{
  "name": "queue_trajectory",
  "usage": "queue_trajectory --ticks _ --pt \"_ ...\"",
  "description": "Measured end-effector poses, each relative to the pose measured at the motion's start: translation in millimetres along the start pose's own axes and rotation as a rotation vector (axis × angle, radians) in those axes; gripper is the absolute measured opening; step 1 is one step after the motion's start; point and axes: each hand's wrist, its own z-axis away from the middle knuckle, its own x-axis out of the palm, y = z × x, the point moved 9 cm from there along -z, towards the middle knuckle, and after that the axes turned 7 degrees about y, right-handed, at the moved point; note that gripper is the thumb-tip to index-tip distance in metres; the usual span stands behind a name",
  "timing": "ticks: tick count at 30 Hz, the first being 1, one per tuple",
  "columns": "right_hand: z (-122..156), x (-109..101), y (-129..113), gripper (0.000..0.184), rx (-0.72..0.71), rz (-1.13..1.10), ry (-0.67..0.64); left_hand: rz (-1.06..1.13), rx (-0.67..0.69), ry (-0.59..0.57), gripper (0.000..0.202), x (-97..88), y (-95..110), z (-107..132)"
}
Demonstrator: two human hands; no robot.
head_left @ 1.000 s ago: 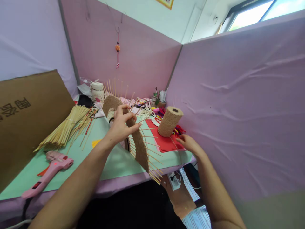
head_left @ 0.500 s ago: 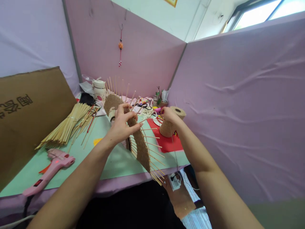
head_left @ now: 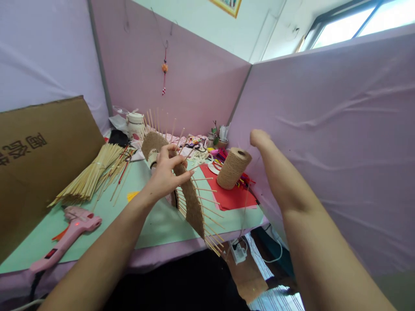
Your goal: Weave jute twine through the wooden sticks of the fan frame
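My left hand [head_left: 168,170] grips a woven basket-like piece by its brown twine band [head_left: 191,198], thumb on the near side and fingers over the top. The piece is tilted, and thin wooden sticks [head_left: 210,201] fan out from its edge. My right hand [head_left: 260,138] is raised by the right-hand partition, seen from the back, closed, with its fingertips hidden. A thin strand of twine [head_left: 247,196] runs down from near that hand past the table's edge. A spool of brown twine [head_left: 234,168] stands tilted on red sheets [head_left: 233,201], below and left of my right hand.
On the left, a bundle of sticks [head_left: 92,175] lies beside a pink glue gun [head_left: 69,235] with its red light on. A cardboard sheet [head_left: 42,160] leans at far left. A white canister [head_left: 134,123] stands behind. A power strip [head_left: 238,252] lies below the table.
My right hand has moved right and up, away from the spool, and the strand has shifted right with it. My left hand keeps its hold on the woven piece.
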Motion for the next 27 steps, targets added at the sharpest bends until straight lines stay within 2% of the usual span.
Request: queue_trajectory --ticks 3,6,8,10,12,15,17,20,22,24,26,27 --pt "31.2 12.2 35.3 0.023 0.023 0.076 -0.142 0.001 0.013 0.006 0.022 1.3 -0.2 -1.0" --pt "75.5 13.6 45.8 0.005 -0.085 0.050 -0.285 -0.006 0.020 0.007 0.022 4.0 0.4 -2.1" --pt "105.8 7.3 29.3 0.010 -0.264 -0.183 -0.406 -0.017 0.023 0.004 0.022 5.8 1.8 -2.7" --pt "121.9 -12.8 6.7 0.019 -0.370 -0.581 -0.446 -0.020 0.026 0.000 0.022 6.9 3.5 -3.1" --pt "111.0 -36.8 -5.8 0.023 -0.320 -0.985 -0.339 -0.015 0.027 -0.002 0.022 6.7 4.4 -3.1" --pt "65.1 -53.2 -8.0 0.019 -0.124 -1.399 -0.069 -0.008 0.019 -0.004 0.021 4.3 3.6 -2.8" --pt "31.3 -55.2 -2.7 0.014 -0.008 -1.550 0.099 -0.010 0.014 -0.011 0.021 2.6 2.7 -2.4" --pt "-1.0 -61.2 34.4 0.013 0.240 -1.647 0.421 -0.019 0.003 -0.023 0.021 1.5 1.4 -1.5" --pt "0.0 -73.3 69.1 0.027 0.354 -1.640 0.601 -0.021 0.000 -0.021 0.021 1.1 1.2 -1.0" --pt "18.0 -95.0 104.3 0.035 0.345 -1.567 0.711 -0.017 0.007 -0.012 0.021 0.9 1.8 -0.8" --pt "43.8 -121.7 122.0 0.036 0.083 -1.435 0.597 -0.013 0.014 -0.008 0.021 1.2 2.3 -0.9" --pt "64.5 -130.0 137.1 0.037 0.026 -1.372 0.553 -0.011 0.017 -0.008 0.021 1.5 2.5 -1.1"
